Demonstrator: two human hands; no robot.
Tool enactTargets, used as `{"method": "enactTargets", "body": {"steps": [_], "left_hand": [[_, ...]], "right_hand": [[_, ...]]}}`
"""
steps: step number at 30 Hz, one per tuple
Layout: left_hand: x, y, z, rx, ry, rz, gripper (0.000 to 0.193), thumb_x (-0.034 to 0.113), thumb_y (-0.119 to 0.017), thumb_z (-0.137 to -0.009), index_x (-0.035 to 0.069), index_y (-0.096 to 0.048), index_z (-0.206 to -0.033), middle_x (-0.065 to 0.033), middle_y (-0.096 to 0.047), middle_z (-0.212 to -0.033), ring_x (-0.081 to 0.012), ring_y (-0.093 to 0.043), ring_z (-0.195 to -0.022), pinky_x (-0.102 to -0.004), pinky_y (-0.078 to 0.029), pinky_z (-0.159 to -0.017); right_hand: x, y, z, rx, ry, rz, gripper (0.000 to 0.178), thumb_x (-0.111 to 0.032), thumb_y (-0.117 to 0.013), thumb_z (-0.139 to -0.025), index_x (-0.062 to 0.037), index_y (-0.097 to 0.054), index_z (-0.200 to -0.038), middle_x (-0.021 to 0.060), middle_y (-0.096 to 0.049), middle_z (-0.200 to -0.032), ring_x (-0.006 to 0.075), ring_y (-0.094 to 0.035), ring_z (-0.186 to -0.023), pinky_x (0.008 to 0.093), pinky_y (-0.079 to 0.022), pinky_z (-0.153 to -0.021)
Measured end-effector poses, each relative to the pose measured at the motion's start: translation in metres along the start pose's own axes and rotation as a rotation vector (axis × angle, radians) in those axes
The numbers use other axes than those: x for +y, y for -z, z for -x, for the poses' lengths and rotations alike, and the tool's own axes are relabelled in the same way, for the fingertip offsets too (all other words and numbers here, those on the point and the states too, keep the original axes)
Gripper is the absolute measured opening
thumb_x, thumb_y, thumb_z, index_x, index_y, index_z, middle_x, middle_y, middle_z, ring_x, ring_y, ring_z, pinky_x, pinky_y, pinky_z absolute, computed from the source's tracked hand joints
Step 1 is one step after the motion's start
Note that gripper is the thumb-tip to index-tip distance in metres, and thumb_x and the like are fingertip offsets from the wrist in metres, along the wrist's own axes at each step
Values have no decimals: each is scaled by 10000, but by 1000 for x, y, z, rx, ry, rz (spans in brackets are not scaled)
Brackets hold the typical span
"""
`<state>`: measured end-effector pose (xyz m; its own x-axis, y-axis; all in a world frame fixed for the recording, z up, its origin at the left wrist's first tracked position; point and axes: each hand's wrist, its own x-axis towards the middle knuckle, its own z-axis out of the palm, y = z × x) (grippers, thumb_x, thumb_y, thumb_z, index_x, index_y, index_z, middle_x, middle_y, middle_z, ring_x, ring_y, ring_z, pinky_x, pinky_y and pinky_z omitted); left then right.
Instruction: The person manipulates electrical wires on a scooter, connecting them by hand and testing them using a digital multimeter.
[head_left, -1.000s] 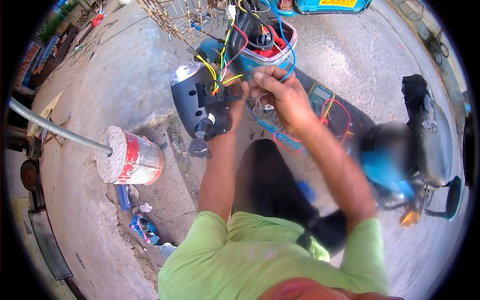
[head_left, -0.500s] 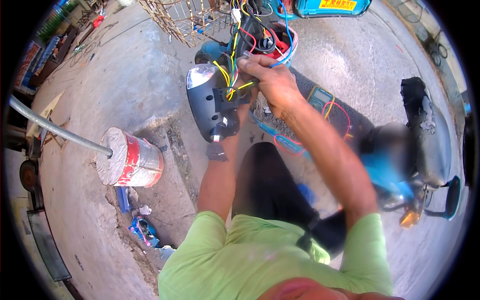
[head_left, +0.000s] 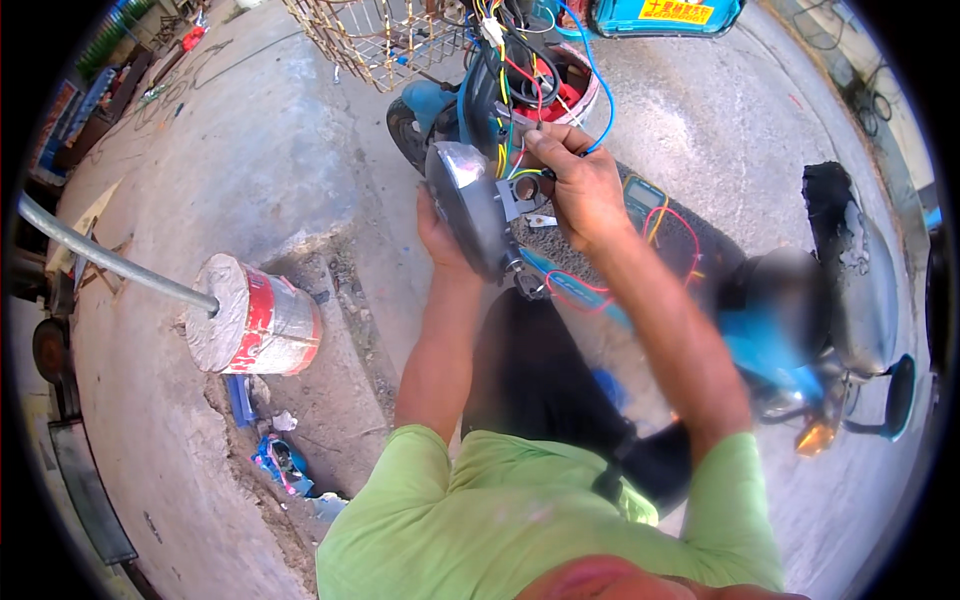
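My left hand (head_left: pixel 440 232) grips a round scooter headlight unit (head_left: pixel 470 205) with a dark housing and a silvery lens, held up in front of me. My right hand (head_left: pixel 578 180) is closed around a bundle of coloured wires (head_left: pixel 510 85) at the back of the headlight. The yellow, red, blue and black wires run up to the open front of a blue scooter (head_left: pixel 480 100). The scooter's black seat (head_left: pixel 690 250) lies under my right forearm, with a yellow multimeter (head_left: pixel 642 197) resting on it.
A rusty wire basket (head_left: pixel 385 40) stands beyond the scooter's front wheel. To my left, a concrete-filled red and white bucket (head_left: pixel 255 325) holds a grey pipe (head_left: pixel 100 255). Litter lies in a dirt gap near my left side. A second dark scooter (head_left: pixel 860 280) stands at right.
Both hands have lifted the headlight up and to the right, closer to the scooter's open front. My right hand has shifted onto the wires behind the lamp.
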<state>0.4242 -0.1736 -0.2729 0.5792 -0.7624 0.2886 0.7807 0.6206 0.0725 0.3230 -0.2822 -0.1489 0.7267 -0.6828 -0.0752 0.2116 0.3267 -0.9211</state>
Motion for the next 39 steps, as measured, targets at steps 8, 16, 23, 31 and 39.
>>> {"method": "enactTargets", "body": {"steps": [8, 16, 23, 31, 39], "left_hand": [[-5, 0, -5, -8, -44, 26, 773, 664, -422, -1000, 81, -472, -1504, -158, -591, -1418, -329, -591, -1276, -492, -488, -1065], [-2, -3, -19, -65, -104, -30, 770, 673, -433, -997, 18, -538, -1388, -167, -638, -1292, -314, -655, -1134, -478, -570, -918], [-4, -4, -26, 67, -180, -119, 749, 666, -454, -995, 55, -513, -1423, -176, -639, -1306, -315, -673, -1110, -493, -602, -845], [-3, -3, -30, 23, -190, -133, 747, 668, -464, -994, 67, -506, -1436, -166, -627, -1344, -353, -636, -1204, -601, -509, -1012], [2, 3, -31, 69, -123, -73, 777, 689, -432, -994, 50, -518, -1428, -157, -632, -1339, -334, -645, -1182, -545, -545, -966]], "right_hand": [[-6, -2, 4, -39, 7, -96, 281, -110, -733, -911, -9, -694, -1171, 77, -735, -1001, 150, -696, -819, 279, -534, -698], [-11, 5, -16, -231, -128, -132, 254, -86, -625, -945, -26, -614, -1191, 29, -669, -952, 128, -654, -858, 260, -497, -681], [-19, 1, -8, -186, -69, -167, 298, -91, -658, -937, 4, -668, -1220, 47, -693, -967, 123, -644, -871, 270, -484, -701], [-22, 2, -9, -228, -108, -254, 299, -181, -586, -1011, 0, -644, -1242, 67, -700, -985, 145, -641, -910, 295, -480, -779], [-14, 8, -17, -267, -124, -251, 222, -222, -655, -1001, -64, -657, -1157, 26, -682, -939, 125, -621, -876, 283, -460, -743]]}}
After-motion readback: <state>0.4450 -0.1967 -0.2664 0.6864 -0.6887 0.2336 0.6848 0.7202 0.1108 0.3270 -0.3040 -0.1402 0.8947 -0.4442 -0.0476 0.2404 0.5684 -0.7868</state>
